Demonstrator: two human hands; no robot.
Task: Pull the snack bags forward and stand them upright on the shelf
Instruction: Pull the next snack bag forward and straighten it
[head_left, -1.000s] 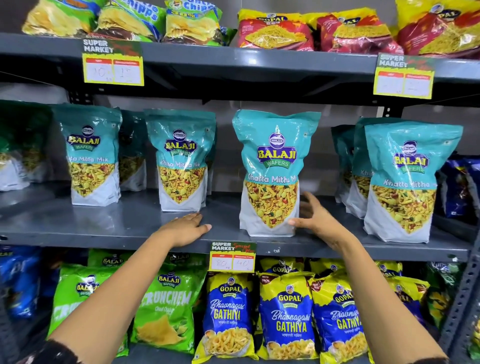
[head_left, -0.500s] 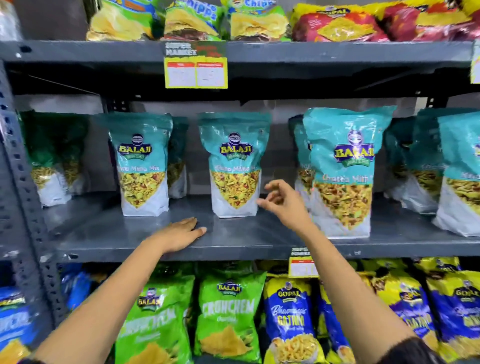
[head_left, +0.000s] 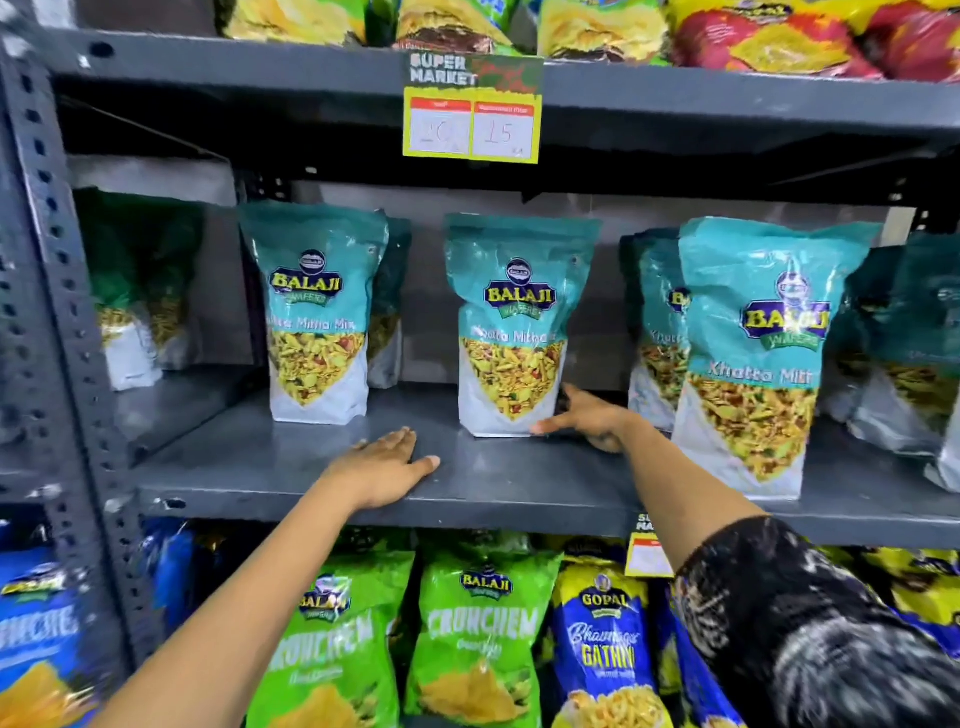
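The left hand (head_left: 382, 470) lies flat and empty on the grey metal shelf (head_left: 519, 488), seemingly as a brace, while the right hand (head_left: 589, 423), fingers spread, cups the lower right corner of the upright middle teal foil snack bag (head_left: 511, 332), seemingly to draw it toward the shelf's front edge.

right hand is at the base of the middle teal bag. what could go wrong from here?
1. The right hand touches only the bottom corner of the middle Balaji bag; pulling there may tip the upright bag backward.
2. The left hand lies flat on the shelf, steadying nothing.
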